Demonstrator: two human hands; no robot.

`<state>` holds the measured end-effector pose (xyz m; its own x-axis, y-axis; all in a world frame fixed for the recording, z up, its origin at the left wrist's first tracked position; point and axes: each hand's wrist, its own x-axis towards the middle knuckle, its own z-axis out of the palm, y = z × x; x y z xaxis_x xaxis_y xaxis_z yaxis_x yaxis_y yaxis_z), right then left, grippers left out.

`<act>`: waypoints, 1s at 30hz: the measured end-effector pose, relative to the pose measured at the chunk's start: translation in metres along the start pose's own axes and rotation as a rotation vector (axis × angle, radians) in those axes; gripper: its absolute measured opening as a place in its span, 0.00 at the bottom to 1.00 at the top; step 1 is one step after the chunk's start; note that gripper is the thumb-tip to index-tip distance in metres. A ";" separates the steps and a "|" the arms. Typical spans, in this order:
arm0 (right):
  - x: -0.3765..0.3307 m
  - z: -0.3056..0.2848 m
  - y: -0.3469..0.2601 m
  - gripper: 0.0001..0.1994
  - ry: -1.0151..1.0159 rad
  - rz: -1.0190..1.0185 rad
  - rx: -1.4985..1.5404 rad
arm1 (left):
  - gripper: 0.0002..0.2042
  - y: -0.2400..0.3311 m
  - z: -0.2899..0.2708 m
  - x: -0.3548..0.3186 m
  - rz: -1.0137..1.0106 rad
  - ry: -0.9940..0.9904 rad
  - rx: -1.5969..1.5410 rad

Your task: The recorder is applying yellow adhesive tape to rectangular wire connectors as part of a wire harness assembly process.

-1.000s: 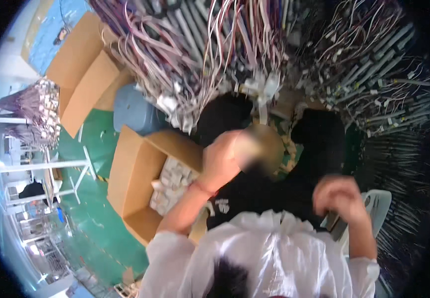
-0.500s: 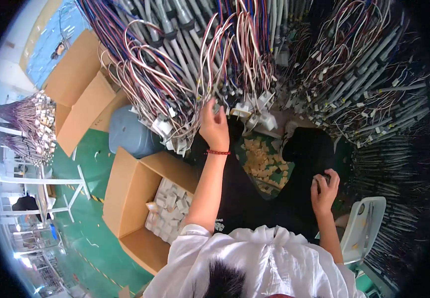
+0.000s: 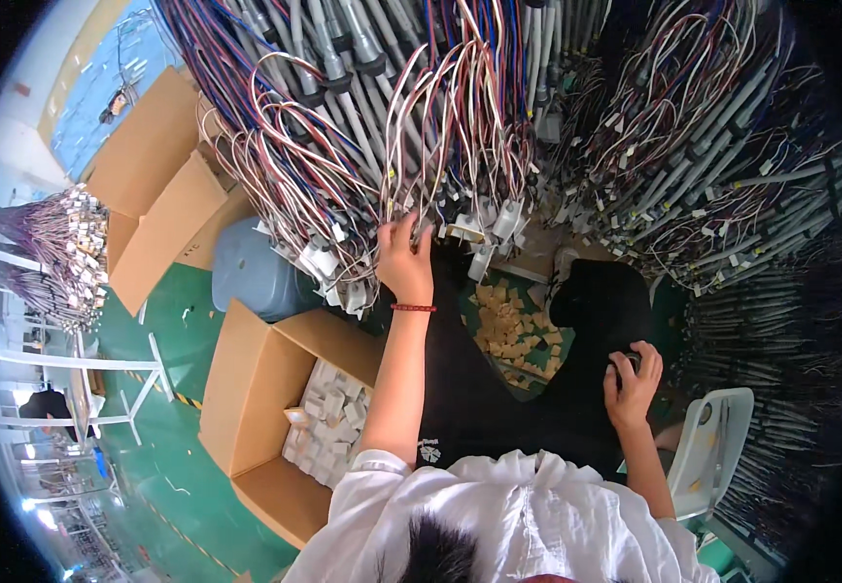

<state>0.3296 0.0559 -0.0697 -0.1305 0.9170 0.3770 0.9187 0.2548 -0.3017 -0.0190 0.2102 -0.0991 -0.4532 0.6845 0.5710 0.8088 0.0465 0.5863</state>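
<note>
Nearest the camera: white garment [image 3: 498, 515] over the person's shoulders, dark trousers [image 3: 498, 389] below it across the lap. Right hand [image 3: 632, 381], low at the right, fingers curled and resting on the dark-clad knee; whether it grips anything small cannot be told. Just right of that hand: white plastic chair [image 3: 712, 452], part seen. At the left of the lap: open cardboard box [image 3: 246, 389] on the green floor [image 3: 163, 457], holding a heap of small white connector parts [image 3: 328, 428]. Between the knees: scatter of small tan tags [image 3: 508, 330] lying on the floor. Beyond the box: grey-blue rounded bin [image 3: 251, 272], and further flattened cardboard cartons [image 3: 154, 185]. Left hand [image 3: 404, 255], arm stretched forward, red cord bracelet [image 3: 413, 308] at the wrist, fingers closed among the hanging ends of the wire harnesses [image 3: 421, 126], touching the white connector plugs [image 3: 484, 228] at their tips. The two hands are well apart. Farthest: dense racks of looped red, blue, white and grey wire bundles filling the upper field; a second rack of bundled wires [image 3: 51, 243] stands at far left.
</note>
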 end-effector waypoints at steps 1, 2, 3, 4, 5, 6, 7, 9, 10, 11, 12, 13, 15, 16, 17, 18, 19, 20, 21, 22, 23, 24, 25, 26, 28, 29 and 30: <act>0.000 0.000 0.001 0.12 -0.001 -0.008 0.000 | 0.14 0.002 0.000 0.000 -0.005 0.045 -0.061; -0.001 -0.001 0.001 0.12 -0.021 -0.023 -0.013 | 0.15 0.004 0.000 0.000 -0.026 0.078 -0.126; -0.001 -0.001 0.000 0.12 -0.065 -0.013 -0.036 | 0.13 0.006 0.001 0.001 -0.035 0.081 -0.107; -0.001 -0.001 0.000 0.12 -0.040 -0.051 -0.030 | 0.13 0.008 0.003 0.001 -0.054 0.069 -0.094; -0.001 -0.002 -0.002 0.13 -0.062 -0.054 -0.047 | 0.13 0.009 0.006 0.003 -0.048 0.063 -0.088; 0.001 -0.004 -0.004 0.14 -0.084 -0.053 -0.064 | 0.12 0.010 0.010 0.008 0.011 0.103 -0.061; 0.002 -0.006 -0.007 0.17 -0.077 -0.060 -0.070 | 0.12 0.011 0.012 0.008 0.017 0.137 -0.069; 0.007 -0.012 -0.015 0.20 -0.086 -0.066 -0.098 | 0.10 0.012 0.015 0.011 0.082 0.182 -0.055; 0.010 -0.016 -0.020 0.23 -0.069 -0.069 -0.109 | 0.07 0.012 0.013 0.013 0.090 0.177 -0.053; 0.014 -0.021 -0.025 0.23 -0.070 -0.070 -0.113 | 0.06 0.012 0.008 0.013 0.066 0.132 -0.062; 0.019 -0.025 -0.031 0.24 -0.027 -0.077 -0.076 | 0.06 0.013 0.000 0.012 0.042 0.056 -0.071; 0.026 -0.029 -0.038 0.25 -0.012 -0.060 -0.045 | 0.06 0.013 -0.012 0.010 0.005 -0.039 -0.082; 0.042 -0.029 -0.056 0.20 0.016 -0.023 0.190 | 0.06 0.013 -0.041 0.002 0.081 -0.130 -0.093; 0.052 -0.027 -0.067 0.17 -0.053 0.033 0.342 | 0.06 0.015 -0.056 -0.006 0.128 -0.121 -0.109; 0.060 -0.019 -0.083 0.15 -0.139 0.137 0.636 | 0.03 0.016 -0.072 -0.014 0.230 -0.105 -0.147; 0.070 -0.008 -0.099 0.16 -0.265 0.222 0.877 | 0.02 0.018 -0.086 -0.025 0.253 -0.189 -0.198; 0.084 0.010 -0.117 0.17 -0.294 0.073 0.931 | 0.03 0.021 -0.096 -0.036 0.253 -0.254 -0.262; 0.091 0.024 -0.135 0.17 -0.413 0.079 1.061 | 0.05 0.025 -0.103 -0.048 0.280 -0.324 -0.162; 0.099 0.042 -0.154 0.17 -0.491 0.081 1.221 | 0.06 0.024 -0.109 -0.057 0.329 -0.375 -0.107; 0.109 0.060 -0.172 0.14 -0.337 -0.127 1.107 | 0.06 0.024 -0.112 -0.066 0.308 -0.386 -0.087; 0.115 0.071 -0.184 0.08 -0.394 -0.086 1.113 | 0.06 0.019 -0.119 -0.074 0.251 -0.414 -0.081; 0.121 0.080 -0.192 0.06 -0.425 -0.021 1.139 | 0.04 0.012 -0.124 -0.080 0.192 -0.375 -0.100; 0.125 0.085 -0.197 0.07 -0.297 -0.061 1.090 | 0.03 0.003 -0.131 -0.085 0.173 -0.333 -0.115; 0.129 0.089 -0.200 0.09 -0.279 0.001 1.148 | 0.02 -0.007 -0.137 -0.090 0.100 -0.335 -0.117; 0.138 0.091 -0.194 0.14 -0.508 0.391 1.446 | 0.02 -0.031 -0.150 -0.099 0.086 -0.346 -0.024; 0.140 0.091 -0.193 0.12 -0.406 0.431 1.602 | 0.02 -0.043 -0.154 -0.102 0.071 -0.338 0.004; 0.142 0.092 -0.192 0.13 -0.383 0.429 1.672 | 0.03 -0.053 -0.158 -0.105 0.025 -0.347 0.048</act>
<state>0.1009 0.1654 -0.0385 -0.3016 0.9487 -0.0951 -0.3879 -0.2132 -0.8967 -0.0735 0.0204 -0.0991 -0.2849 0.8922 0.3504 0.8386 0.0549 0.5420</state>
